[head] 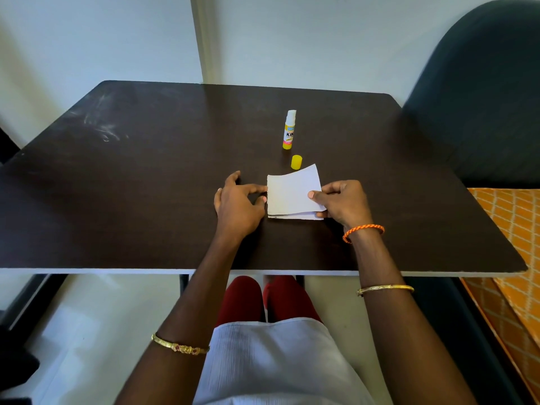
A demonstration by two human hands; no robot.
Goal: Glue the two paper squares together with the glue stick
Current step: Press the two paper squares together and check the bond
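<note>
Two white paper squares lie stacked near the middle of the dark table (146, 171). The upper square (290, 191) is lifted at its far right corner, pinched at its right edge by my right hand (343, 204). Only a strip of the lower square (295, 216) shows along the near edge. My left hand (238, 204) rests on the table, its fingertips touching the left edge of the papers. The glue stick (289, 130) stands upright and uncapped behind the papers. Its yellow cap (296, 162) stands just beyond the lifted corner.
A dark chair back (479, 92) stands at the table's right rear. An orange patterned cushion (508, 229) lies beside the right table edge. White walls rise behind the table. My lap sits below the near edge.
</note>
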